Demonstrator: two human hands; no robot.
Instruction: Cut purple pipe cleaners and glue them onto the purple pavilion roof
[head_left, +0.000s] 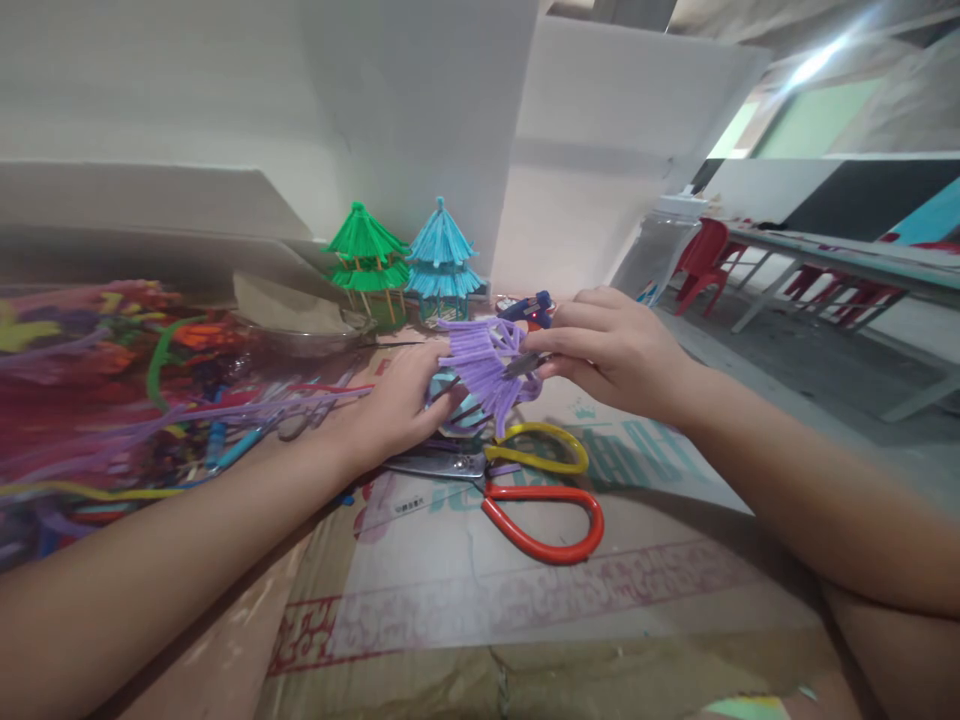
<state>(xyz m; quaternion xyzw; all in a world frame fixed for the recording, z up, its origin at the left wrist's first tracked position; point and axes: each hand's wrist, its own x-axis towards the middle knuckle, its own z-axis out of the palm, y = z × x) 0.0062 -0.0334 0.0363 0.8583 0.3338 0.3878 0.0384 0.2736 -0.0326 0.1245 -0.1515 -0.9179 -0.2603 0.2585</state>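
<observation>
My left hand (412,400) has its fingers closed on a purple pipe-cleaner piece (480,370), fan-shaped with strips side by side. In my right hand (611,350) is a dark, pointed tool (523,366), its tip against the purple piece; its exact kind is not clear. Beneath the purple piece, partly hidden, shows a pale blue, dark-striped object (459,412). Scissors (544,525) with one yellow and one red handle lie just in front of both hands. Behind my right fingers, a blue and orange glue gun (529,308) is partly visible.
A green pavilion model (367,250) and a blue one (441,255) stand against the wall. Colourful pipe cleaners (90,400) heap up on the left near a clear bowl (300,335). Printed cardboard (525,610) covers the tabletop. Red chairs (705,262) and a long table (825,250) are farther right.
</observation>
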